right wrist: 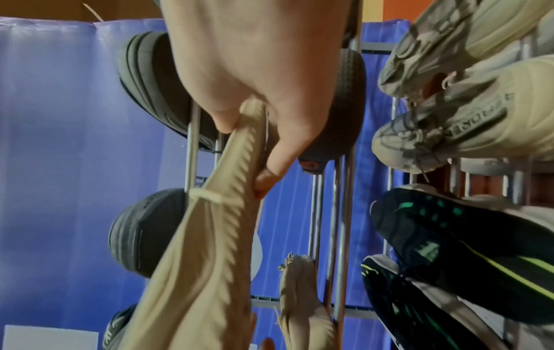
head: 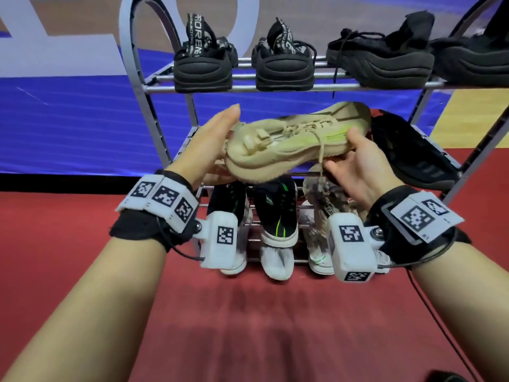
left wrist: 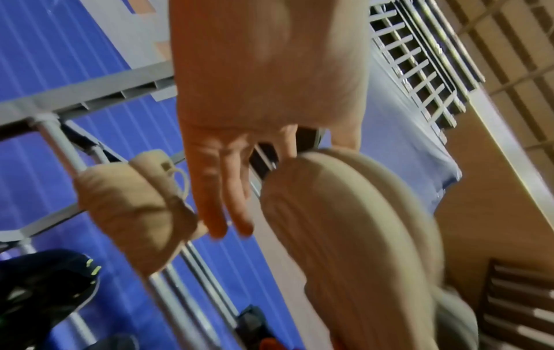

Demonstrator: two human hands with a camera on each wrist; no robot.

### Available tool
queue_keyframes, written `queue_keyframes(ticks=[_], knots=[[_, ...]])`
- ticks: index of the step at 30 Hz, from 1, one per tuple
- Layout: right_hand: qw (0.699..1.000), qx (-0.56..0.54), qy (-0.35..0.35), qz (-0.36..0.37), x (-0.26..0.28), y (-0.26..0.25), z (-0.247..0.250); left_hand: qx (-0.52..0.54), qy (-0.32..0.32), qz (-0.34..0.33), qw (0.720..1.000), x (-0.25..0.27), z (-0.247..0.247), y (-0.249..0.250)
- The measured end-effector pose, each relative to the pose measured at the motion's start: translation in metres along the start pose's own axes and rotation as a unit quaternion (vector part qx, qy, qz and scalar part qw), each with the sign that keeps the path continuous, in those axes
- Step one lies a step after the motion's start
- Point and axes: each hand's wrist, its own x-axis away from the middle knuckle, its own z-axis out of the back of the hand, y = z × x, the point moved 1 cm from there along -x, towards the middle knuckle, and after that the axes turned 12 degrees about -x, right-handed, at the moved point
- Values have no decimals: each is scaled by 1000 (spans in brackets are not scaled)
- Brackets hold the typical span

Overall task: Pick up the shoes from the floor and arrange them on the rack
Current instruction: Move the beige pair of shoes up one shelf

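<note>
**Beige sneaker held in both hands at the middle shelf**

A beige sneaker (head: 297,144) with a pale green streak along its side is held level in front of the middle tier of the metal shoe rack (head: 154,81). It lies across the view, heel to the left and toe to the right — one lace hangs loose below its sole.

The left hand (head: 209,144) is at the heel end, fingers straight and together; the left wrist view shows them extended and spread slightly beside the sole, not curled round anything. Whether the palm presses the heel or only sits against it cannot be told. The right hand (head: 358,164) grips the toe end: the thumb lies on the upper and the fingers curl beneath the sole, which the right wrist view confirms.

Four black shoes (head: 283,64) stand on the top shelf, two heel-out at the left, two side-on at the right. On the middle shelf, far right, another black shoe (head: 413,158) lies just beside the sneaker's toe. A second beige shoe (left wrist: 132,203) rests on the middle shelf's bars near the left fingers. The lowest shelf holds a black-and-green pair (head: 275,216) and a grey-beige pair (head: 319,216), toes tipped downward toward the red floor (head: 248,326). A blue barrier (head: 82,119) stands behind the rack.
</note>
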Motion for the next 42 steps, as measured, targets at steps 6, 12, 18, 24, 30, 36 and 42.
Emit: queue_keyframes(ticks=[6, 12, 18, 24, 30, 36, 42], knots=[[997, 71, -3, -15, 1, 9, -2, 40, -191, 49, 980, 0, -13, -8], [998, 57, -4, -40, 4, 6, 0, 94, -235, -5, 968, 3, -16, -4], [976, 192, -24, -101, 16, 8, -7, 147, -143, -7, 979, 0, -26, 6], [951, 279, -63, -115, 25, 21, -14, 106, 9, -35, 994, -8, -45, 9], [955, 277, -70, -76, 18, 36, -5, -22, 61, -97, 993, -12, -56, 7], [959, 275, -63, -20, 6, 46, -1, -96, 59, -55, 992, -19, -52, 6], [948, 314, -34, 29, -11, 48, 4, -194, 242, -60, 949, -17, -11, 3]])
